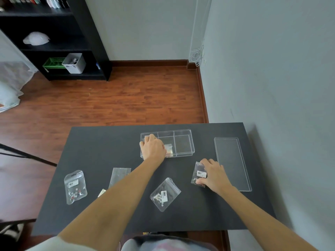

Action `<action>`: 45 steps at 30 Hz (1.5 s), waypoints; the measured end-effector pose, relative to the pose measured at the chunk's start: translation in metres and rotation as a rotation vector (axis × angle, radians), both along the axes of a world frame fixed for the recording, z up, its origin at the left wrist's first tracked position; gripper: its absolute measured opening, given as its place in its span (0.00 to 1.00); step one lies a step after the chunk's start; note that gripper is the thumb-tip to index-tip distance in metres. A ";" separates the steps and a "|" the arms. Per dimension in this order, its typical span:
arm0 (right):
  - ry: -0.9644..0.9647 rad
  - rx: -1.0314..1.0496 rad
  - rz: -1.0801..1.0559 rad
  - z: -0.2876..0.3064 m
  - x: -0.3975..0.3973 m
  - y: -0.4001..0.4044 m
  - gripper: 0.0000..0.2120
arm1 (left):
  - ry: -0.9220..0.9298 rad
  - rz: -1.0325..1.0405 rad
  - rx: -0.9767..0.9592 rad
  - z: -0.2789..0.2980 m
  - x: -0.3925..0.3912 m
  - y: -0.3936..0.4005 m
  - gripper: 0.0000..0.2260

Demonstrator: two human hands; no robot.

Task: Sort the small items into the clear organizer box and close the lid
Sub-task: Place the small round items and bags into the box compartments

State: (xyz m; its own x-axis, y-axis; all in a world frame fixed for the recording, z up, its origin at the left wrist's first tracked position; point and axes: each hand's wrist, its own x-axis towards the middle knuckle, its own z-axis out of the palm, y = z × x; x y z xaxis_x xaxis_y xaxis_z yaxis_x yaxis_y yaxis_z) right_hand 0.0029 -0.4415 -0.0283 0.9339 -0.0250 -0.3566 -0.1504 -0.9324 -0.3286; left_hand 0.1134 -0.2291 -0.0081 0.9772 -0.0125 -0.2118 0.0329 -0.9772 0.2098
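The clear organizer box (183,144) with three compartments stands at the table's far middle. My left hand (152,147) reaches into its left compartment, fingers curled on a small packet (147,137) there. Another packet (169,150) lies in the middle compartment. The right compartment shows nothing inside. My right hand (213,175) grips a small clear bag with a barcode label (198,172) that lies on the table. The clear lid (232,163) lies flat to the right of the box. Three more clear bags lie loose: a bag of white pieces (165,194), a flat bag (118,176) and a hang-hole bag (75,187).
The black table (108,147) ends close to the grey wall on the right. A small pale item (102,192) peeks out beside my left forearm. Wooden floor and a black shelf unit (59,38) lie beyond the far edge.
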 end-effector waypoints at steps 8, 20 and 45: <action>-0.099 0.159 -0.035 0.015 0.003 -0.010 0.06 | -0.075 -0.032 -0.183 -0.003 -0.014 0.008 0.19; -0.441 0.390 -0.241 0.067 0.062 -0.013 0.05 | 0.165 -0.388 -0.292 -0.016 -0.100 0.044 0.24; -0.297 -0.102 0.242 0.003 0.126 0.034 0.11 | 0.262 -0.136 -0.358 -0.020 -0.110 0.036 0.12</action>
